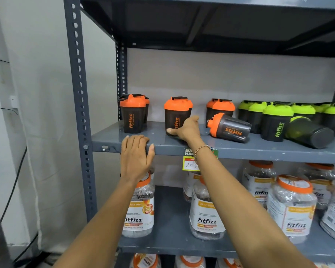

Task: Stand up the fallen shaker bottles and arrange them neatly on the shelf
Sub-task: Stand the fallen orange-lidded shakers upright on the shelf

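On the grey shelf (pixel 240 149) an upright orange-lidded shaker bottle (pixel 177 111) stands in the middle, and my right hand (pixel 186 129) grips its base. My left hand (pixel 135 151) rests flat over the shelf's front edge, holding nothing. Two orange-lidded shakers (pixel 132 113) stand upright at the far left, two more (pixel 220 108) behind. One orange-lidded shaker (pixel 230 128) lies on its side, lid pointing left. Several green-lidded shakers (pixel 275 120) stand at the right, and one green shaker (pixel 309 133) lies fallen with its base toward me.
A slotted grey upright post (pixel 79 93) frames the shelf's left side, with a white wall and cables beyond. The shelf below holds large clear jars (pixel 291 207) with orange lids. A price tag (pixel 190 164) hangs from the shelf edge. Another shelf board (pixel 201 22) sits overhead.
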